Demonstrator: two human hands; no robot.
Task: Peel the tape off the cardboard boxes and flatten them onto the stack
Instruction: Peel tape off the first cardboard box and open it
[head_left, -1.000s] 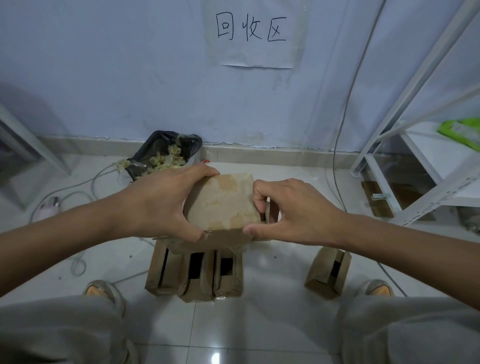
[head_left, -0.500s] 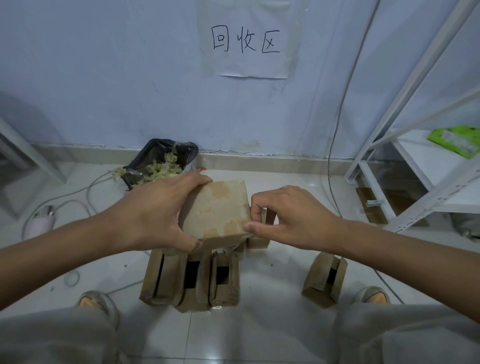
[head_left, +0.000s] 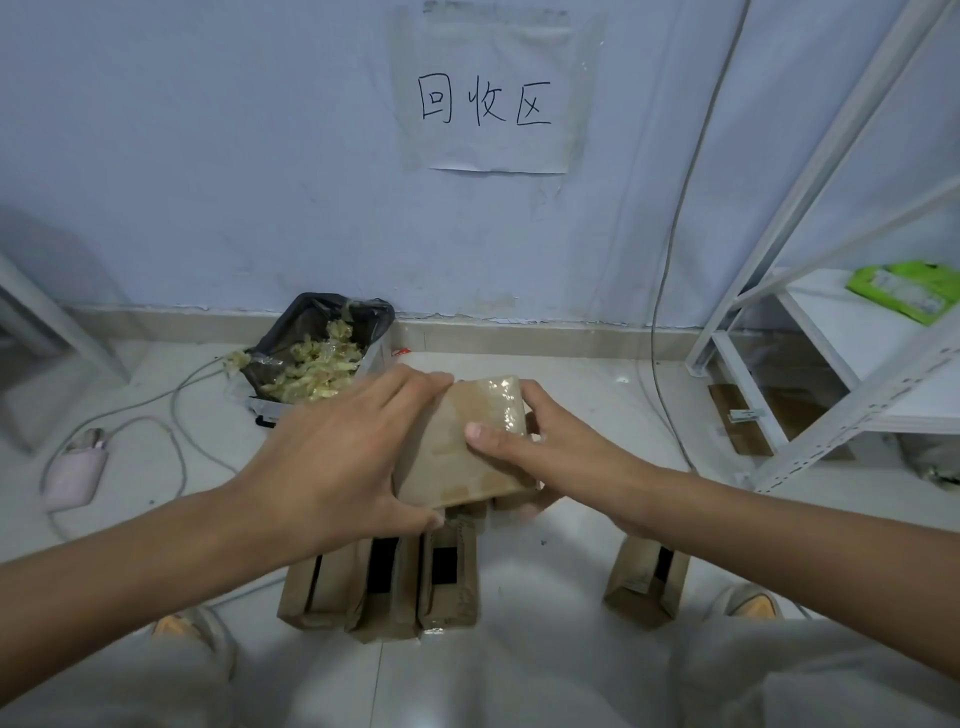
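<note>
A small brown cardboard box (head_left: 457, 457), glossy with clear tape on its top, is held in the air above the floor. My left hand (head_left: 337, 457) grips its left side, fingers over the far edge and thumb at the near corner. My right hand (head_left: 540, 457) holds its right side, thumb pressed on the taped top and fingers underneath. Below it, three opened boxes (head_left: 384, 587) stand side by side on the floor. A single opened box (head_left: 644, 587) stands apart to the right.
A black-lined bin (head_left: 317, 358) full of crumpled tape sits by the wall. A pink device (head_left: 72, 478) with a white cable lies at left. A white metal shelf (head_left: 831, 364) stands at right. My knees and shoes fill the bottom edge.
The held box has tilted and turned so its taped top faces up more. My right thumb has moved from the box's right edge onto its top.
</note>
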